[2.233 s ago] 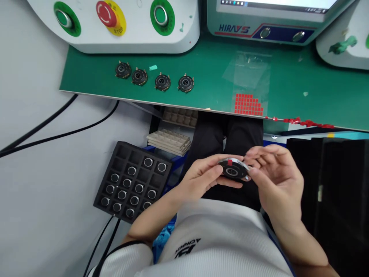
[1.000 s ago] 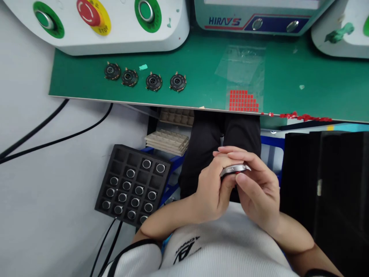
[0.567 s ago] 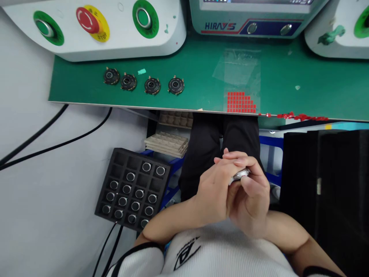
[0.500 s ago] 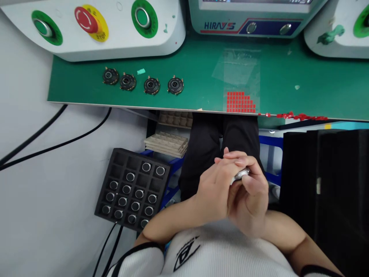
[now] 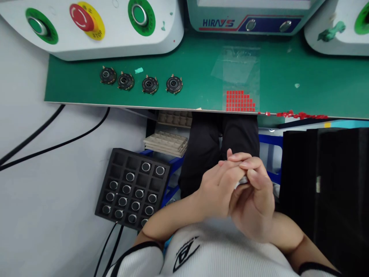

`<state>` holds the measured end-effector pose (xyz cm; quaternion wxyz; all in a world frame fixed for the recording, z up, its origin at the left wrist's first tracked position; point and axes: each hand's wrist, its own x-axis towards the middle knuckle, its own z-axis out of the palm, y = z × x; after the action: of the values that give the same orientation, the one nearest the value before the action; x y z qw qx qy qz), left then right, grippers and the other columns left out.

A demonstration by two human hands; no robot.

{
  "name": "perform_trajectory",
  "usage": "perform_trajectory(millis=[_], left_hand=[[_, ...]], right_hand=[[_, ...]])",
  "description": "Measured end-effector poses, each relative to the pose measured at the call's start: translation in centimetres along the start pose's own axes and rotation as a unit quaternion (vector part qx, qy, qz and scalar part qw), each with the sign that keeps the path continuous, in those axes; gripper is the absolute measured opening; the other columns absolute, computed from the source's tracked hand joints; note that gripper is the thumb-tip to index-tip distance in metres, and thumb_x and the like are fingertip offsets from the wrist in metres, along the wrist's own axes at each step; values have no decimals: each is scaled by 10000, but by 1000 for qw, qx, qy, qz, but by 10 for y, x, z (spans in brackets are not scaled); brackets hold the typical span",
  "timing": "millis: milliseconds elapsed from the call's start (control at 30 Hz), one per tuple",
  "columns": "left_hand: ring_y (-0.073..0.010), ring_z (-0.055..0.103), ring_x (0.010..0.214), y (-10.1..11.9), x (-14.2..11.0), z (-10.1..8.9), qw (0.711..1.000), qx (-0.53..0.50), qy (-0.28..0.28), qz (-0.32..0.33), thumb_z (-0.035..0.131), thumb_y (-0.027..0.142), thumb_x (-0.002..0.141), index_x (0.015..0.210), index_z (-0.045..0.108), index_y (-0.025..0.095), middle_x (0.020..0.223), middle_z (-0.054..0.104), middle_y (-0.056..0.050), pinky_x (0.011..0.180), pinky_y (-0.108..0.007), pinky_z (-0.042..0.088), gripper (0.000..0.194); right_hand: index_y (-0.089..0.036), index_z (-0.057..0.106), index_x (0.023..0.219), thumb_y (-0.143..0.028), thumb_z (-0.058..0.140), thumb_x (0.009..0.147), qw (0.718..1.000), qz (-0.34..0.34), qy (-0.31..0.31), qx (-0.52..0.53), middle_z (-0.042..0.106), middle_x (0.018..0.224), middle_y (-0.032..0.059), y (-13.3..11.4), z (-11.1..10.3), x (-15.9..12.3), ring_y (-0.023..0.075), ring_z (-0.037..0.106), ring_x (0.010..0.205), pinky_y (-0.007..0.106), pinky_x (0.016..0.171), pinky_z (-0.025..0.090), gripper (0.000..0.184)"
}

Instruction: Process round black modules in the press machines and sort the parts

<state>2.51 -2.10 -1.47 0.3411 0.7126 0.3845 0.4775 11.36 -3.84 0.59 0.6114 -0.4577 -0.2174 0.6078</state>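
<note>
Above my lap, my left hand (image 5: 220,184) and my right hand (image 5: 255,196) are closed together around a small silver watch case (image 5: 241,182). Only a sliver of its rounded metal edge shows between the palms; the fingers cover the rest. My left fingers lie over the top of it, and the right fingers fold across them from the other side. On the green bench in front, several black round watch backs (image 5: 174,84) with gold-coloured lugs lie in a row. A black compartment tray (image 5: 118,158) to my left holds several round silver-rimmed watch cases (image 5: 139,193).
A clear sheet with red square stickers (image 5: 238,102) lies at the bench edge (image 5: 201,98), with red scraps (image 5: 302,115) to its right. Beige trays (image 5: 165,142) are stacked below. A machine panel with a red stop button (image 5: 82,17) stands behind; black boxes (image 5: 325,184) are at right.
My hands have shifted slightly right, and the fingers have closed further over the watch case, so less of its silver edge shows. The view has tilted a little.
</note>
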Motion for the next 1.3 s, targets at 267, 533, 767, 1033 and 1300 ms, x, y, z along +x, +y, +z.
perform_trajectory(millis=[267, 533, 767, 1033, 1300], left_hand=[[-115, 547, 538, 7, 14, -12, 773, -506, -16, -382, 501, 427, 927, 853, 552, 153, 672, 617, -30, 531, -235, 462, 288], [-142, 570, 556, 10, 12, -15, 663, -601, -79, -440, 557, 437, 882, 863, 593, 131, 652, 621, -53, 568, -266, 467, 308], [-110, 466, 518, 14, 14, -9, 671, -605, -73, -423, 538, 562, 873, 697, 559, 148, 563, 541, -25, 475, -228, 328, 451], [-99, 455, 494, 17, 13, -10, 659, -609, -60, -438, 569, 533, 866, 726, 545, 155, 544, 531, -9, 443, -206, 306, 405], [-151, 566, 608, 5, -6, -19, 652, -514, 13, -557, 793, 447, 700, 746, 652, 183, 651, 637, -12, 549, -251, 464, 302]], right_hand=[[-319, 514, 1243, -90, 740, 649, 945, -185, -118, -243, 596, 1255, 58, -7, -32, 7, 288, 576, 1188, 528, 1008, 497, 676], [-363, 503, 1256, -183, 858, 569, 897, -281, -192, -282, 710, 1070, 11, -7, -47, 24, 276, 697, 955, 565, 1010, 506, 794], [-373, 540, 1085, -221, 873, 584, 904, -258, -193, -282, 720, 1104, -14, -8, -59, 20, 290, 707, 987, 533, 956, 563, 620], [-281, 525, 1095, -124, 801, 699, 910, -260, -259, -194, 670, 1255, 43, -10, -54, 22, 256, 681, 1095, 462, 1037, 530, 508], [-240, 421, 806, -348, 845, 680, 842, -358, -312, -257, 714, 1135, 88, -3, -47, 41, 189, 713, 993, 313, 922, 575, 455]])
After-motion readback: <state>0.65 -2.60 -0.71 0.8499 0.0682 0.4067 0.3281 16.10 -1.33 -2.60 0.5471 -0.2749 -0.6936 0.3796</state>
